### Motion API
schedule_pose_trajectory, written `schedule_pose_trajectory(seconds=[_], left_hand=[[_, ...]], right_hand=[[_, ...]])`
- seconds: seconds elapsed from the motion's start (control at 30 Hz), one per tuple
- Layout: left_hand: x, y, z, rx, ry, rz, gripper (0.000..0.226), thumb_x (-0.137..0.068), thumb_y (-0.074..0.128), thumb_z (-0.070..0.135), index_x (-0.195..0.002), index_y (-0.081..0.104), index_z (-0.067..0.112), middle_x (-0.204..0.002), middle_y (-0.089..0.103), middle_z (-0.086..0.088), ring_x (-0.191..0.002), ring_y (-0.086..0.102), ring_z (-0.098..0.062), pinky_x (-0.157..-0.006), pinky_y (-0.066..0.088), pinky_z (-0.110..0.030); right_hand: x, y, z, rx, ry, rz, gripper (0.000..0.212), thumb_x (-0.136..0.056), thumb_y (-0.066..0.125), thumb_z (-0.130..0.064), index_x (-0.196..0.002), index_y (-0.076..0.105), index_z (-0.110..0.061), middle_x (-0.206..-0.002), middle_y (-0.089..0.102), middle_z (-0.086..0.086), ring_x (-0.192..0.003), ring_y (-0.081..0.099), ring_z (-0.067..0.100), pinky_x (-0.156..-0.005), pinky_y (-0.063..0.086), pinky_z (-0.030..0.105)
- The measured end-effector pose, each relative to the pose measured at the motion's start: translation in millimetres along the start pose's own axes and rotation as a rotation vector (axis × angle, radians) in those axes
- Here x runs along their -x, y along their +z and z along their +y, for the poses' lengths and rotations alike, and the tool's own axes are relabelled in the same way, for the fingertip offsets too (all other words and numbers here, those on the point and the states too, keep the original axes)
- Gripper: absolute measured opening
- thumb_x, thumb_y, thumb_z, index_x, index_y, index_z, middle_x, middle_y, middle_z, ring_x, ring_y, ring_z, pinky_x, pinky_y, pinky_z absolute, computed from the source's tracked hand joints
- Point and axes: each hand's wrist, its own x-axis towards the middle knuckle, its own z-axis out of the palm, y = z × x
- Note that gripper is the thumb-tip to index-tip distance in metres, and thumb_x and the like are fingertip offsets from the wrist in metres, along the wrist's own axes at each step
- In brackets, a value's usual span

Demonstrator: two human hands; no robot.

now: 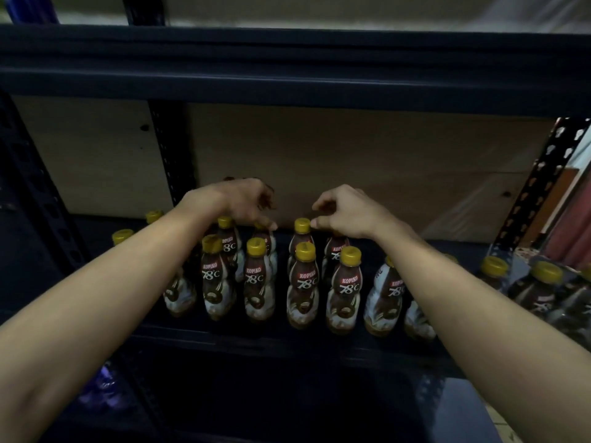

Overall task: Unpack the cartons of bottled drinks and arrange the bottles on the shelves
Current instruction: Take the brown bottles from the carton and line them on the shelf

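on shelf (224,342) | bottles (256,282) in rows | beam (287,75) overhead | left hand (243,199), right hand (347,214) over caps, grip unclear

Brown backing board (367,148) spans the rear, in 2 sections, each with 1 dark knot. Glossy blue-purple object (102,388) sits low at left, too dim to identify. Reddish-brown panels (572,225) stand at far right. Blurred blue item (35,8) is at top left.

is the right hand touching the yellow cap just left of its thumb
Cannot tell. In the head view the thumb of the right hand meets the edge of the yellow cap with no visible gap, but one dim view cannot settle depth.
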Motion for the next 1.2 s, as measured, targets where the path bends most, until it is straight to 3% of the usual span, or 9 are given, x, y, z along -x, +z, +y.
schedule_pose_trajectory(seconds=[0.17, 0.47, 0.73, 0.87, 1.0, 1.13, 1.2], left_hand=[[1.9, 10.5, -6.9, -0.014, 0.023, 0.036, 0.022, -0.080, 0.080, 0.030, -0.099, 0.072, 0.024, -0.093, 0.070, 0.006, -0.094, 0.066, -0.016, -0.087, 0.053, -0.032], [12.8, 9.3, -7.3, -0.049, 0.014, 0.065, 0.020, -0.083, 0.076, 0.036, -0.101, 0.072, 0.028, -0.096, 0.071, 0.010, -0.095, 0.065, -0.010, -0.087, 0.050, -0.029], [12.7, 14.7, -2.6, -0.112, -0.019, 0.136, 0.032, -0.083, 0.075, 0.042, -0.109, 0.069, 0.024, -0.107, 0.069, 0.003, -0.108, 0.061, -0.019, -0.104, 0.041, -0.041], [11.9, 16.6, -4.0, -0.119, -0.030, 0.148, 0.036, -0.082, 0.075, 0.045, -0.111, 0.068, 0.025, -0.110, 0.068, 0.002, -0.110, 0.060, -0.020, -0.104, 0.040, -0.040], [10.0, 17.2, -4.5, -0.108, -0.050, 0.144, 0.044, -0.079, 0.076, 0.048, -0.116, 0.067, 0.026, -0.114, 0.068, 0.003, -0.113, 0.060, -0.020, -0.104, 0.041, -0.039], [15.7, 13.2, 0.9, 0.083, -0.013, 0.176, 0.065, -0.077, 0.080, 0.042, -0.134, 0.056, 0.023, -0.127, 0.064, 0.005, -0.120, 0.058, -0.014, -0.109, 0.040, -0.040], [22.2, 9.9, 11.3, 0.203, 0.030, 0.247, 0.068, -0.077, 0.080, 0.041, -0.136, 0.055, 0.020, -0.131, 0.062, 0.003, -0.120, 0.057, -0.014, -0.106, 0.042, -0.032]], right_hand=[[-6.9, 11.0, -13.5, 0.010, -0.019, -0.055, 0.047, -0.088, 0.077, -0.038, -0.131, 0.067, -0.021, -0.130, 0.065, 0.002, -0.123, 0.058, 0.020, -0.099, 0.046, 0.030], [-13.7, 23.7, -10.0, -0.057, 0.031, -0.017, 0.013, -0.086, 0.080, -0.026, -0.096, 0.072, -0.023, -0.094, 0.072, -0.002, -0.094, 0.067, 0.015, -0.093, 0.056, 0.040], [-12.0, 23.4, -10.9, -0.074, 0.040, -0.020, 0.020, -0.085, 0.081, -0.026, -0.102, 0.072, -0.021, -0.095, 0.071, -0.003, -0.096, 0.067, 0.015, -0.091, 0.055, 0.036], [-5.4, 20.7, -11.7, -0.068, 0.034, -0.050, 0.044, -0.088, 0.078, -0.028, -0.129, 0.064, -0.019, -0.112, 0.071, -0.001, -0.109, 0.064, 0.016, -0.094, 0.049, 0.031], [5.7, 10.9, -9.2, -0.021, 0.009, 0.032, 0.046, -0.091, 0.072, -0.041, -0.132, 0.064, -0.021, -0.127, 0.065, 0.001, -0.120, 0.059, 0.018, -0.096, 0.045, 0.028], [27.8, -4.2, -4.5, -0.038, 0.000, 0.115, 0.040, -0.094, 0.068, -0.042, -0.129, 0.066, -0.022, -0.128, 0.064, 0.000, -0.121, 0.057, 0.018, -0.093, 0.044, 0.028], [43.0, -11.5, 2.3, -0.056, 0.011, 0.165, 0.037, -0.094, 0.068, -0.042, -0.126, 0.068, -0.023, -0.127, 0.064, -0.001, -0.122, 0.056, 0.017, -0.096, 0.044, 0.029]])
